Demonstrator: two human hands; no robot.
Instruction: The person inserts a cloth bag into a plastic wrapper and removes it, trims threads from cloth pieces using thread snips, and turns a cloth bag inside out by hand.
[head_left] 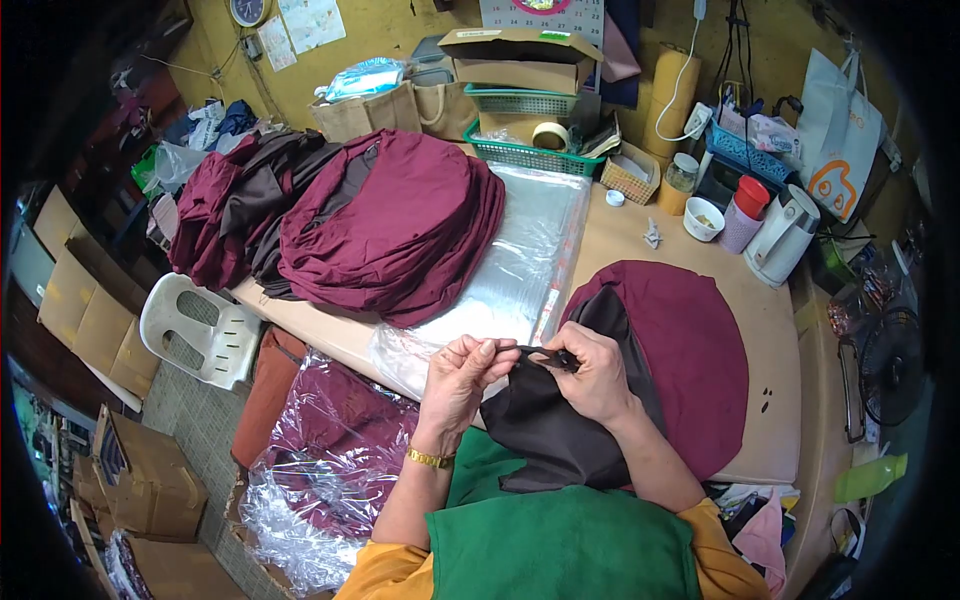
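My left hand (462, 375) is closed, its thumb and fingertips pinching a thin dark strip of the black cloth (535, 425). Close beside it, my right hand (595, 375) is closed around a small black-handled tool with a short blade, which looks like thread snips (562, 360). The black cloth hangs below both hands onto my green apron (560, 540). It joins a rounded maroon fabric piece (695, 370) spread on the table to the right. Most of the tool is hidden by my right fingers.
A maroon and black fabric pile (390, 230) lies on the table (620, 230) at the back left, beside clear plastic sheets (535, 220). Plastic-wrapped maroon items (340, 430) sit low at left. A kettle (785, 235), bowl (703, 220) and jar (680, 180) stand at right.
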